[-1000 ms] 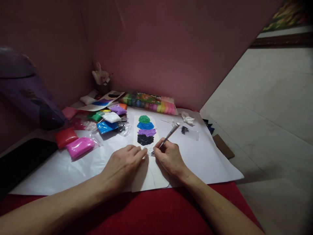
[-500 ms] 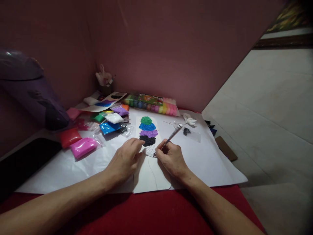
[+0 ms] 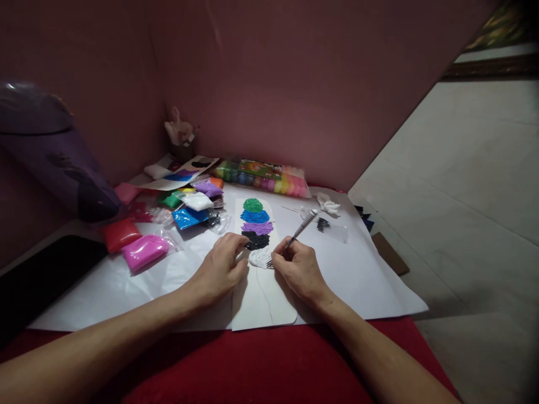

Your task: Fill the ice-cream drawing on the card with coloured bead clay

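Observation:
A cream card lies on the white sheet, bearing stacked patches of textured modelling clay. From the top they are green, blue, purple, black and white clay. My right hand grips a fork with a striped handle, its tines down at the right side of the white patch. My left hand rests by the card's left edge, thumb and forefinger apart beside the black and white patches, holding nothing.
Bagged clay in several colours lies on the left, near a dark flat object. A long clay pack sits by the wall. To the right are a white clay lump and a bag with black clay.
The fork's tines have shifted slightly to the right along the white clay. My left thumb has drawn back a little from the white patch. The view has shifted slightly.

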A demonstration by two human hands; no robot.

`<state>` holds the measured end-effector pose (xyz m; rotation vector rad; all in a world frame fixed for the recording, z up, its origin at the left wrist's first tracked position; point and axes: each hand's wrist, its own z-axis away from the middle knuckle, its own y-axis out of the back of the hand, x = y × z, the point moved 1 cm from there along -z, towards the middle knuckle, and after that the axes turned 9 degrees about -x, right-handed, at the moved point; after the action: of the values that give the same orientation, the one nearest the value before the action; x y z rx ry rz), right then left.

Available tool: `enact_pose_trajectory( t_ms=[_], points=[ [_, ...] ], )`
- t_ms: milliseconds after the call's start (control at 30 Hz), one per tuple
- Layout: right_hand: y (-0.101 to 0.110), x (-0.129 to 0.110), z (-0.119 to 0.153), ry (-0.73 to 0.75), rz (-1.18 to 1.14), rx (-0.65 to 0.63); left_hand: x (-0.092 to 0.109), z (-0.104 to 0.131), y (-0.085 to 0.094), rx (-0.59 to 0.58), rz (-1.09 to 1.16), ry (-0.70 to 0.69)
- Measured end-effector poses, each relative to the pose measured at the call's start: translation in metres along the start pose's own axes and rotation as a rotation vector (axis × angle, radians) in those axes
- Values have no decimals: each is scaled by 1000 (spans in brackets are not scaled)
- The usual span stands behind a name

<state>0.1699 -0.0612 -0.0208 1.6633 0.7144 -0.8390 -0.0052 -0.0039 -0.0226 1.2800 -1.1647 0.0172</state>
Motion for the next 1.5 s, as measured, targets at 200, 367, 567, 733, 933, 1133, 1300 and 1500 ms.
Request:
enact_pose_trajectory(
  t_ms=[200,367,567,733,933,1133,1300,1500],
  points=[
    [-1,4,-2,-38,-84,43,1,-4,4,21,118,81],
    [0,6,-3,18,-174,88,2,-4,4,10,149,108],
    [1,-2,5,256,-35,105,11,6,5,195,-55,-240],
    [-2,-12,20,722,310,-6,24,18,3,105,-21,-537],
    [-11,-21,31,808,453,-47,22,19,-5,44,59,-431],
    [-5,-14,19,433,37,48,16,12,2,166,462,-222],
    [0,6,0,-70,-417,30,9,-3,10,214,738,203],
    [-6,10,-3,11,-254,-24,6,-10,2,94,774,245]
  ],
)
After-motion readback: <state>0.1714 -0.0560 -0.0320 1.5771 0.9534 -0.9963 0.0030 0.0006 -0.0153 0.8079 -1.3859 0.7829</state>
